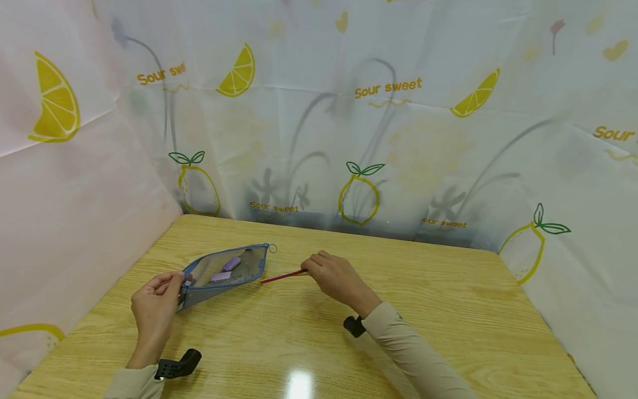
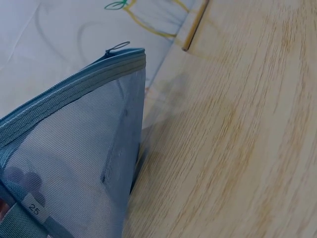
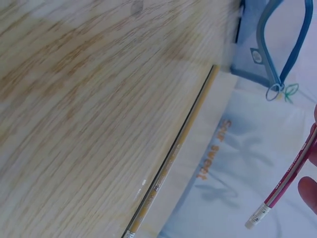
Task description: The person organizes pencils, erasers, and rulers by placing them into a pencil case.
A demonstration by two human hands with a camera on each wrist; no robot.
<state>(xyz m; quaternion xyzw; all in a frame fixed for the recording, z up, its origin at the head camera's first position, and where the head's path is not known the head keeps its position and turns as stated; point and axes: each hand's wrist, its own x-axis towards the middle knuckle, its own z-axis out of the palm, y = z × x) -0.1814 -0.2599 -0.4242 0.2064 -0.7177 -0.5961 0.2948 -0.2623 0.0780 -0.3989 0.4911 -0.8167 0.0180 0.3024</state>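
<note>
My left hand (image 1: 157, 302) grips the near left corner of a blue mesh zip pouch (image 1: 219, 295), whose top gapes open. Inside lie two small purple blocks (image 1: 231, 264), and rounded purple shapes (image 2: 25, 183) show through the mesh in the left wrist view. To the right of the pouch, my right hand (image 1: 335, 276) pinches a red pencil (image 1: 281, 276). One end of it points left, just short of the pouch. The right wrist view shows the pencil's other end, with a white eraser (image 3: 257, 216), beside the fingertips (image 3: 308, 192).
A ring-shaped zip pull (image 1: 272, 248) hangs at the pouch's far right corner. Underneath is a wood-grain table (image 1: 448, 310), enclosed at the back and sides by a white lemon-print cloth (image 1: 309, 122). Black camera mounts (image 1: 179, 364) sit at both wrists.
</note>
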